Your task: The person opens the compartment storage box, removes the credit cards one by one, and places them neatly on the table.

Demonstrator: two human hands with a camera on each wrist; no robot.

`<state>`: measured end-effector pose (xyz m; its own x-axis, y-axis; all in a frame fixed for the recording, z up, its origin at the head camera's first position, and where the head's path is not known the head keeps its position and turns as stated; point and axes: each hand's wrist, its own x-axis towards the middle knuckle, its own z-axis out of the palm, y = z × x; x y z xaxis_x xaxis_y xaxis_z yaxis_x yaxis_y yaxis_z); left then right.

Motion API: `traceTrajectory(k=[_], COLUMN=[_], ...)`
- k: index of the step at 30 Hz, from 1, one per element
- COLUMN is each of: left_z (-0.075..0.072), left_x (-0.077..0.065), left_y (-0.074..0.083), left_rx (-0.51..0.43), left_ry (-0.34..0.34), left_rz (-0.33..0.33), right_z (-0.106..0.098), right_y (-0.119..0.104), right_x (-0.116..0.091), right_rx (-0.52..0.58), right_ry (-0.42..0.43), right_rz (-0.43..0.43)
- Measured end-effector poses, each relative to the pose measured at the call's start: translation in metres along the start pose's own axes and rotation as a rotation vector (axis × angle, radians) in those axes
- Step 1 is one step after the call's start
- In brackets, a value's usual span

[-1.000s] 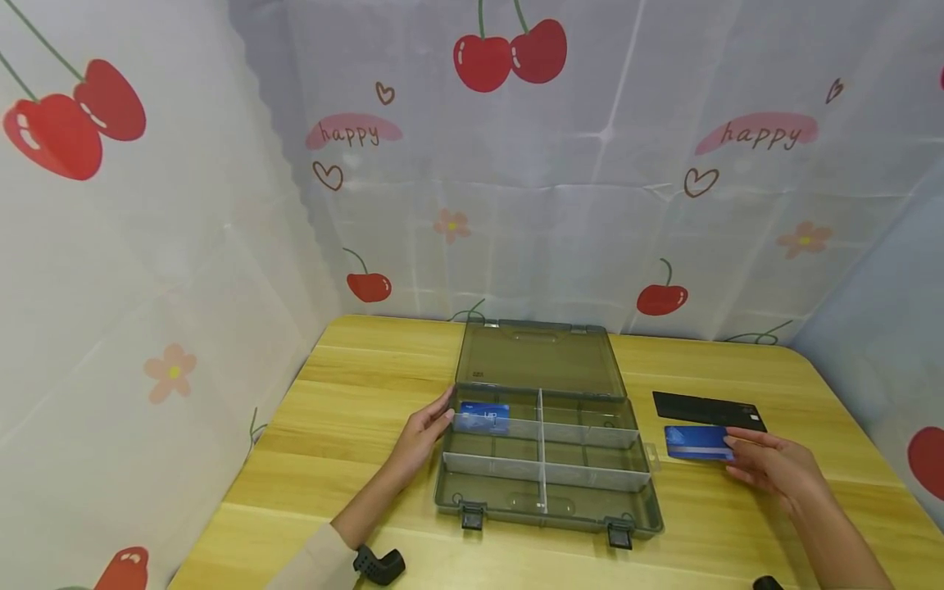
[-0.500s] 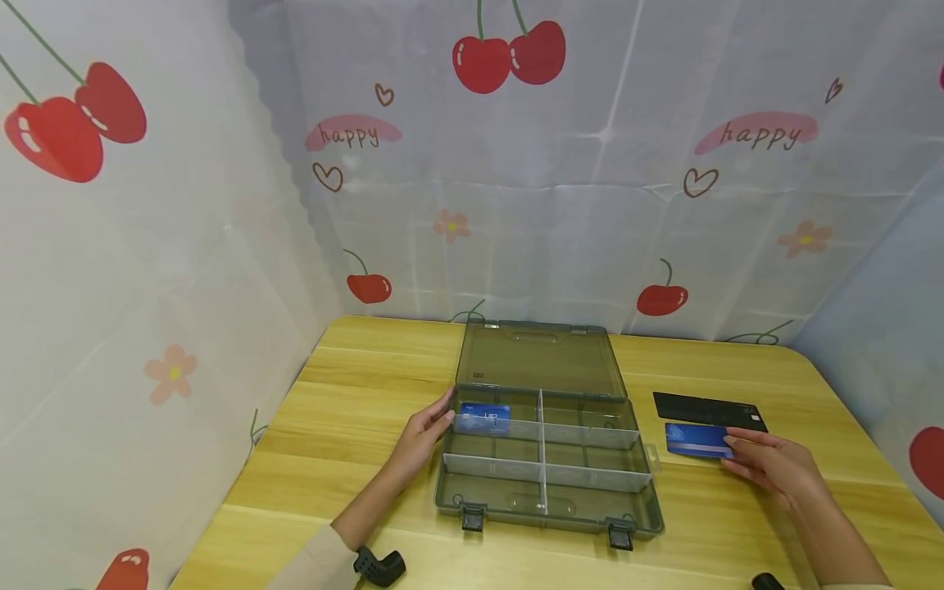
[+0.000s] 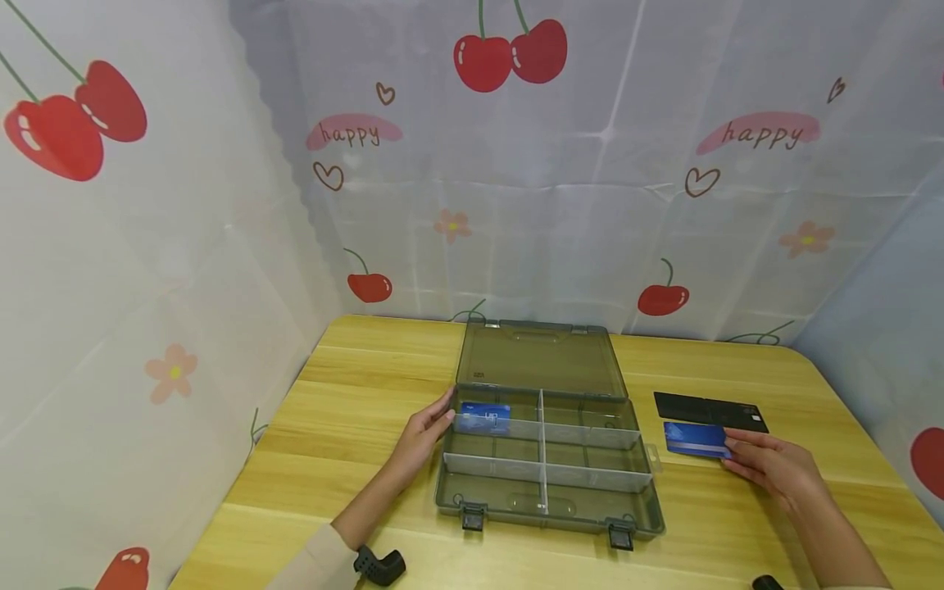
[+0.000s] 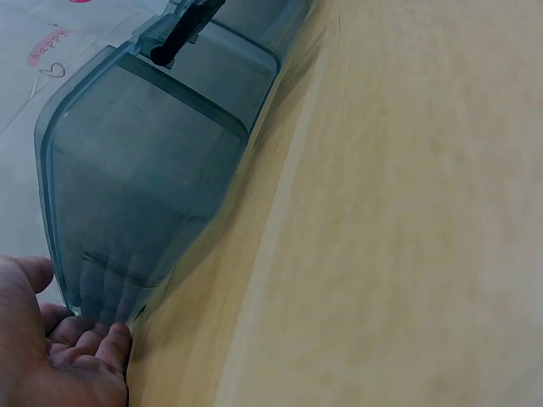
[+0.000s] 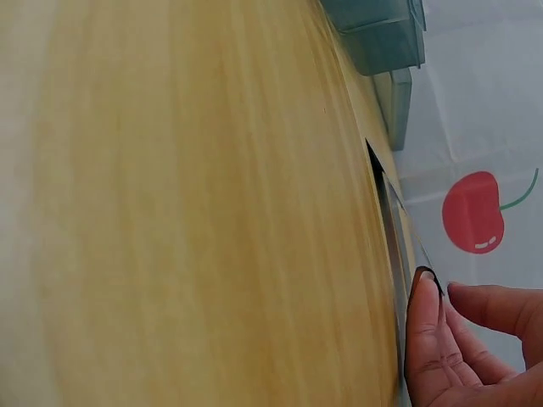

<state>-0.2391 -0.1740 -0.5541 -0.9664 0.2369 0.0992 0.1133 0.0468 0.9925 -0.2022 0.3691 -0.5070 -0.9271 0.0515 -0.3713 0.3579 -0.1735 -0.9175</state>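
Observation:
An open, smoky-green plastic compartment box [image 3: 549, 522] stands on the table, its lid [image 3: 542, 356] folded back flat. A blue card marked "VIP" [image 3: 483, 416] lies in the back left compartment. My left hand [image 3: 419, 438] holds the box at its back left corner, thumb by the rim and fingers against the outer wall in the left wrist view. Right of the box, my right hand [image 3: 778, 469] pinches the right end of another blue card [image 3: 693, 439] with a pale stripe. In the right wrist view that card shows edge-on, tilted above the table.
Flat black cards [image 3: 708, 410] lie just behind the held card; whether they overlap is hard to tell. A clear hanging tab [image 3: 653, 458] sticks out from the box's right side. Two black latches [image 3: 472, 516] hang at its front. Patterned curtains [image 3: 553, 205] enclose the wooden table [image 3: 354, 369].
The blue card in my right hand has risen very slightly. My left hand and the box stay in place.

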Motion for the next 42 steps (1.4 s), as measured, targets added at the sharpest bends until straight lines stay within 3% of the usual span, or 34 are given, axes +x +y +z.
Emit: traceTrajectory(k=[19,30,42], left_z=[-0.0004,-0.0008,-0.0015], left_x=[0.0004,0.0013,0.0000], left_y=[-0.0015,-0.0007,-0.0004], left_rx=[0.000,0.001,-0.010], left_ry=[-0.013,-0.016,-0.026], left_rz=[0.017,0.017,0.022], right_z=[-0.0011,-0.0021,-0.0030], right_y=[-0.0007,-0.0037,-0.0063], right_x=[0.0017,0.0031,-0.0025], right_rx=[0.002,-0.079,-0.125], right_ry=[0.006,0.077,0.034], right_rz=[0.004,0.017,-0.008])
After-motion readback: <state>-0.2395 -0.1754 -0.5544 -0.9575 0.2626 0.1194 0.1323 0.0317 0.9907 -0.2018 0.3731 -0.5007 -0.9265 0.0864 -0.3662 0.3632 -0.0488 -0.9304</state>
